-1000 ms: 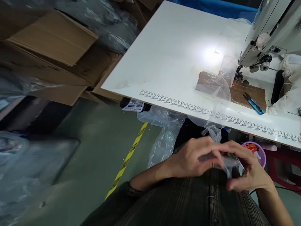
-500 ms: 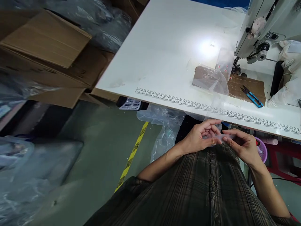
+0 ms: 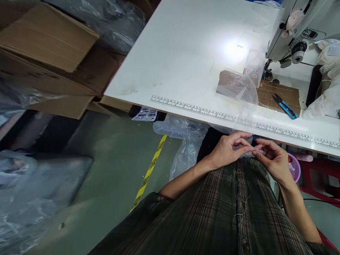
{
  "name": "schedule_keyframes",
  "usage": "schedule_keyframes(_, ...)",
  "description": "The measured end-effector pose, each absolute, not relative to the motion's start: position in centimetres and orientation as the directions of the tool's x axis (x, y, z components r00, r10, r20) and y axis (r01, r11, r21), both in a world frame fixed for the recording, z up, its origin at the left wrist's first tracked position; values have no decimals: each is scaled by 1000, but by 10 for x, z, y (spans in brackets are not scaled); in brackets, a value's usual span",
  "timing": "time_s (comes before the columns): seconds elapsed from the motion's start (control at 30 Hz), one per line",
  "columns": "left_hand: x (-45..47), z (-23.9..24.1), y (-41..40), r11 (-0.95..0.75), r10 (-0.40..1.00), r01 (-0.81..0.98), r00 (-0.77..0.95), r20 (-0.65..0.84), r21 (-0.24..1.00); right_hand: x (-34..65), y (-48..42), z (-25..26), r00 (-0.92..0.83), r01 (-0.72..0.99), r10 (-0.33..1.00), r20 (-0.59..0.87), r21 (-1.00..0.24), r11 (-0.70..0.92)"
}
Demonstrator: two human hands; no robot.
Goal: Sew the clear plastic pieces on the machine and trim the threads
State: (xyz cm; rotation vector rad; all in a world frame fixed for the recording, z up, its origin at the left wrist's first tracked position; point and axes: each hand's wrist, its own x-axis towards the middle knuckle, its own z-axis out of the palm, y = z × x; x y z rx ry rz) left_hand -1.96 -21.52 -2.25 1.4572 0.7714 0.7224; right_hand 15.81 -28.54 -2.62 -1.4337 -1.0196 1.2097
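A strip of thin, sheer whitish fabric [image 3: 258, 151] is pinched between my two hands, close to my body and just below the table's front edge. My left hand [image 3: 231, 150] closes thumb and fingers on it from the left. From the right, my right hand [image 3: 273, 158] pinches it, fingers curled. More of the sheer material [image 3: 245, 113] hangs over the table edge and runs up toward the sewing machine [image 3: 294, 42]. Part of the strip is hidden behind my fingers.
Blue thread snips [image 3: 286, 107] lie on brown cardboard [image 3: 278, 95] beside the needle. A printed ruler [image 3: 196, 110] follows the white table's [image 3: 170, 63] front edge. Cardboard boxes [image 3: 50, 39] stand at left. A purple basket [image 3: 295, 169] and a red stool [image 3: 316, 177] are below right.
Both hands have risen slightly toward the table edge, still pinching the sheer strip. My right hand's fingers have curled in more and sit closer to the left hand. The view has shifted a little.
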Motion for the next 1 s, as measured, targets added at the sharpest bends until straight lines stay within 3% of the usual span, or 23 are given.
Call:
schedule_keyframes(0.23, -20, -12, -211, -295, 779, 99, 601, 179, 950, 166, -285, -9, 26, 184, 994, -106, -977, -109)
schedule_keyframes(0.4, -17, -9, -205, -409, 712, 93, 655, 254, 908, 170, -286, 1, 105, 227, 986, -128, -962, -149)
schedule_keyframes(0.63, -8, -8, -201, -319, 711, 21, 666, 224, 948, 173, -287, 2, 232, 202, 965, -119, -965, -168)
schedule_keyframes(0.83, -1, -11, -204, -159, 756, -10, 642, 128, 987, 176, -290, 1, 222, 161, 967, -127, -973, -165)
schedule_keyframes(1.0, 1, -14, -205, -95, 778, -5, 624, 78, 995, 175, -291, 1, 213, 263, 975, -57, -958, -114)
